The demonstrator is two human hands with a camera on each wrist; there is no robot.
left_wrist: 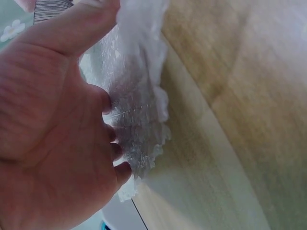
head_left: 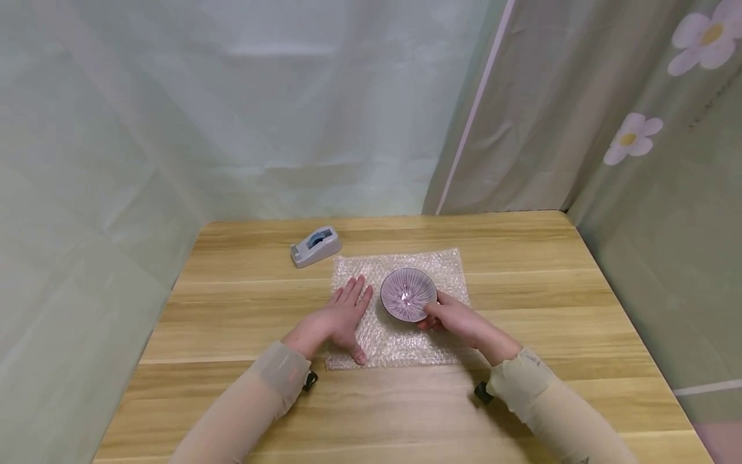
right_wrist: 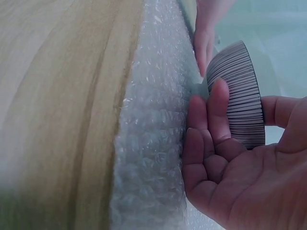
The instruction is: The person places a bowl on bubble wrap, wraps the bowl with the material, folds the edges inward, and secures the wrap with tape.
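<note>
A small bowl with fine purple-and-white stripes is over the middle of a sheet of bubble wrap. My right hand grips its near right rim, thumb on the inside and fingers beneath the striped outer wall. In the right wrist view the bowl's foot is close to the wrap; whether it touches is hard to tell. My left hand rests on the left part of the wrap, fingers spread and fairly straight. The left wrist view shows its palm beside the wrap's edge.
A grey tape dispenser with a blue core stands behind the wrap, to the left. The wooden table meets pale hanging curtains at its back and sides.
</note>
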